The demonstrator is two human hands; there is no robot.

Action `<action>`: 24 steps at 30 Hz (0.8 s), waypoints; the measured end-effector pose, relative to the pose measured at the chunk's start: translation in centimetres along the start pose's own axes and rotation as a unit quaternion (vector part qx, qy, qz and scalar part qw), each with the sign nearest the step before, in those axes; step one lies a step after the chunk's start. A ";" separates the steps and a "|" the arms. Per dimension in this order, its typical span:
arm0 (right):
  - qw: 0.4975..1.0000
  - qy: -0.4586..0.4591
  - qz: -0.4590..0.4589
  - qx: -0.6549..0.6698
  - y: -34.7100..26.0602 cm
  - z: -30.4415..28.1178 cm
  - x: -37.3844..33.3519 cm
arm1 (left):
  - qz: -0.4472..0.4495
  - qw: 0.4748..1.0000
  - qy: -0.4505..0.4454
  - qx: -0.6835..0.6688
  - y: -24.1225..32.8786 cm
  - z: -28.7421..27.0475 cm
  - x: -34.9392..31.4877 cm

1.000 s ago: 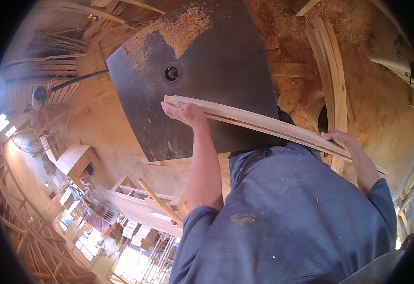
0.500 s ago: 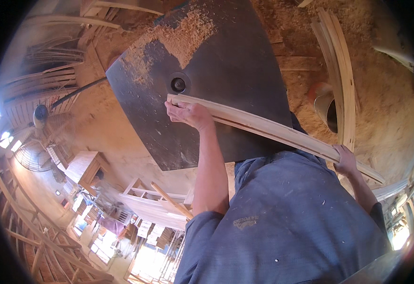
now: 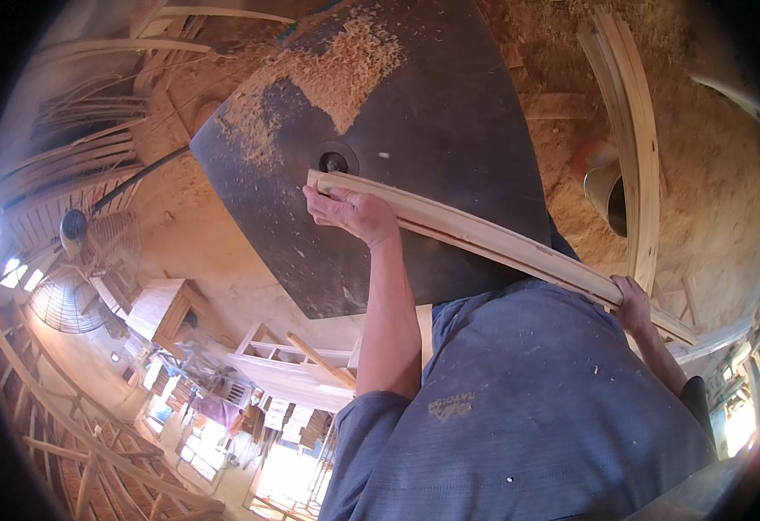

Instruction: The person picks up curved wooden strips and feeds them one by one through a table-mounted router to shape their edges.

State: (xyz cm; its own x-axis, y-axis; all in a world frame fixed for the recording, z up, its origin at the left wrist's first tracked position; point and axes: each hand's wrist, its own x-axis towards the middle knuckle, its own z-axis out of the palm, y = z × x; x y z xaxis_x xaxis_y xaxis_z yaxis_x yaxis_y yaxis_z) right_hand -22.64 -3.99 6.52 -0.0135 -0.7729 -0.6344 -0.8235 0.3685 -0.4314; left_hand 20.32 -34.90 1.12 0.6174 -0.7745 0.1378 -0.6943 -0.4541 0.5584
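A long, pale wooden strip (image 3: 502, 240) with a groove along it lies slantwise across a dark machine table (image 3: 449, 113). My left hand (image 3: 354, 215) is closed round its far-left end. That end lies right beside a round cutter spindle (image 3: 335, 162) set in the tabletop, and whether the wood touches the cutter I cannot tell. At the other end, past the table's edge and close to my body, my right hand (image 3: 631, 304) grips the same strip from above. A short length of wood sticks out beyond it.
Wood shavings (image 3: 341, 74) are heaped on the table's far side. More long strips (image 3: 627, 130) stand at the right near a metal duct opening (image 3: 604, 187). A fan (image 3: 72, 295) and a wooden cabinet (image 3: 158, 313) are at left, with curved timber pieces (image 3: 76, 451) below.
The strip's left end has shifted slightly towards the cutter and now lies closer against it. A small pale chip has appeared on the table to the right of the cutter. Both hands keep their grip.
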 end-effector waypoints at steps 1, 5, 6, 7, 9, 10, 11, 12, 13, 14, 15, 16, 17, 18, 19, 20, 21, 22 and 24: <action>1.000 -0.003 0.001 -0.002 0.0 0.0 0.0 | -0.001 1.000 -0.004 -0.001 -0.1 0.1 0.0; 1.000 -0.010 -0.003 -0.007 0.0 -0.1 0.7 | -0.002 1.000 -0.014 -0.004 -0.4 0.1 0.8; 1.000 -0.011 -0.005 -0.007 0.1 -0.2 0.9 | -0.001 1.000 -0.017 -0.005 -0.3 0.1 1.0; 1.000 -0.011 -0.007 -0.014 0.0 -0.3 1.2 | -0.006 1.000 -0.014 -0.005 -0.3 0.1 1.3; 0.999 -0.013 -0.012 -0.027 -0.3 -0.8 1.9 | -0.015 1.000 -0.009 -0.004 -0.4 0.1 2.0; 0.999 -0.019 -0.013 -0.037 -0.6 -1.2 2.4 | -0.021 1.000 -0.005 -0.020 -0.5 0.3 2.5; 0.999 -0.016 -0.019 -0.042 -0.9 -1.5 3.0 | -0.029 0.999 0.000 -0.036 -0.7 0.4 3.0; 0.998 -0.014 -0.026 -0.047 -1.2 -1.8 3.6 | -0.037 0.998 0.006 -0.052 -1.1 0.5 3.5; 0.998 -0.011 -0.032 -0.054 -1.6 -2.3 4.3 | -0.039 0.998 0.009 -0.046 -1.7 0.7 4.2; 0.997 -0.030 -0.018 -0.068 -1.9 -2.8 4.8 | -0.039 0.998 0.012 -0.040 -2.2 0.8 4.9; 0.996 -0.038 -0.007 -0.075 -2.7 -3.5 5.5 | -0.039 0.999 0.015 -0.035 -2.6 1.0 5.2; 0.996 -0.046 0.005 -0.080 -3.5 -4.2 6.2 | -0.073 0.991 0.033 -0.108 -0.8 0.9 5.5; 0.994 -0.055 0.016 -0.089 -4.0 -4.6 7.0 | -0.072 0.994 0.022 -0.078 -0.8 0.8 5.9; 0.996 -0.051 -0.001 -0.078 -4.0 -4.8 7.7 | -0.072 0.996 0.011 -0.048 -1.1 0.6 6.7; 0.995 -0.053 -0.008 -0.087 -4.1 -5.1 8.5 | -0.072 0.997 0.003 -0.016 -1.6 0.3 7.5; 0.994 -0.052 -0.015 -0.092 -4.4 -5.2 9.1 | -0.089 0.996 0.010 -0.024 -1.9 0.3 8.3; 0.994 -0.051 -0.022 -0.098 -4.9 -5.5 9.8 | -0.085 0.996 0.018 -0.034 -2.2 0.2 8.9; 0.993 -0.057 -0.021 -0.098 -5.8 -6.0 10.4 | -0.080 0.995 0.024 -0.045 -2.5 0.4 9.6; 0.992 -0.071 -0.021 -0.099 -7.8 -6.9 11.6 | -0.071 0.992 0.039 -0.094 -3.7 0.5 11.3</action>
State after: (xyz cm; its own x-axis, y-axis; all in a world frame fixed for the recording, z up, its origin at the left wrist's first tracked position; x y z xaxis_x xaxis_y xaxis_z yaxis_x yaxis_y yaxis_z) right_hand -20.27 -19.46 6.96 0.0925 -0.7000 -0.7081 -0.9170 0.2172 -0.3345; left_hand 29.66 -42.16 0.16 0.7363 -0.6684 0.1056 -0.5211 -0.4605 0.7186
